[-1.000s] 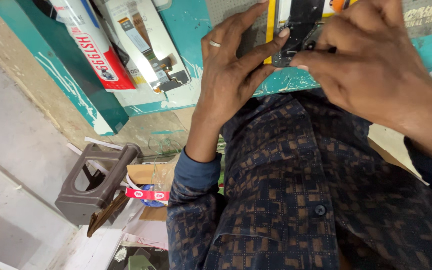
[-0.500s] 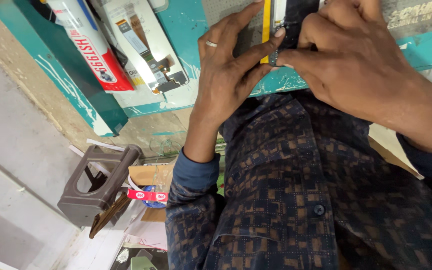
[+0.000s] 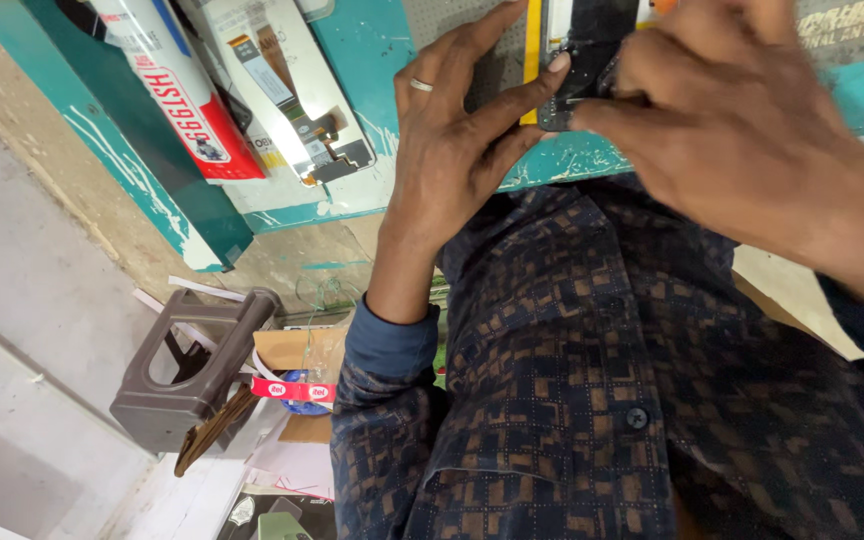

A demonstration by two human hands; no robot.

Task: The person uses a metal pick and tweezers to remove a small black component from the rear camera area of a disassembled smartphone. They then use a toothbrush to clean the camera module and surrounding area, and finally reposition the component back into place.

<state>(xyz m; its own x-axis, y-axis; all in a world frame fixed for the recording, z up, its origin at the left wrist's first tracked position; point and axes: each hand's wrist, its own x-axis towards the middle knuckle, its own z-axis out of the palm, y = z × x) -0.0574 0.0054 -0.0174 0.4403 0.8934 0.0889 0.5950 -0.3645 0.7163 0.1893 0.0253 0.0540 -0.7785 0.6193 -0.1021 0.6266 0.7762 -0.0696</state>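
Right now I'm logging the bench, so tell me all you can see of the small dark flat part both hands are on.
The small dark flat part looks like a black glossy slab, its top cut off by the frame. It lies on the teal bench edge beside a yellow strip. The left hand and right hand pinch its lower end.

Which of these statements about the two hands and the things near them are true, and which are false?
1. Both hands touch the dark flat device at the teal bench edge. True.
2. The left hand wears a ring. True.
3. The right hand holds the red-and-white tube. False: the tube lies apart, to the left.
4. The brown plastic stool stands on the bench. False: it is lower down, beside the person.
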